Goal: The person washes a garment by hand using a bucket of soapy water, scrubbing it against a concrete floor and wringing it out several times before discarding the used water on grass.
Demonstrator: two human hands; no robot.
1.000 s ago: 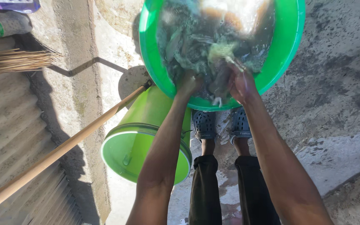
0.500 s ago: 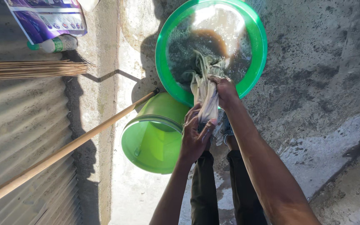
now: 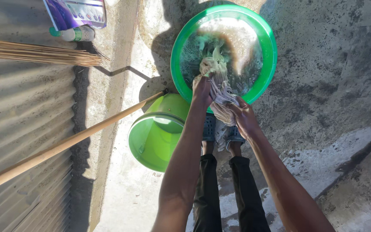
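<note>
I am looking down at a rough grey concrete floor (image 3: 323, 64), wet in patches, with a corrugated metal sheet (image 3: 22, 129) well off beyond my left hand. Between my hands I hold a pale, wet, twisted cloth (image 3: 220, 92); its long axis runs from the near rim of the round bright green plastic basin (image 3: 271, 47) back toward my feet, one end trailing into the murky water and the other bunched at my right palm. It looks wrung into a rope, creased and off-white with greenish tints. My left hand (image 3: 202, 88) is closed around the far part of the cloth, just over the basin's rim, and my right hand (image 3: 243, 118) is curled tight on the near end, closer to my body. The two hands are close together, the cloth stretched between them and touching both.

Just beside my left forearm stands a lime green plastic bucket (image 3: 155, 137), tipped so its mouth faces me. A long wooden pole (image 3: 65, 146) leans across from the left, its tip near the bucket. Further past my left hand lie a bundle of straw broom bristles (image 3: 44, 53), a small clear plastic bottle with green cap (image 3: 71, 34) and a purple printed packet (image 3: 76, 13). Below my hands are dark blue perforated clogs (image 3: 209, 129).
</note>
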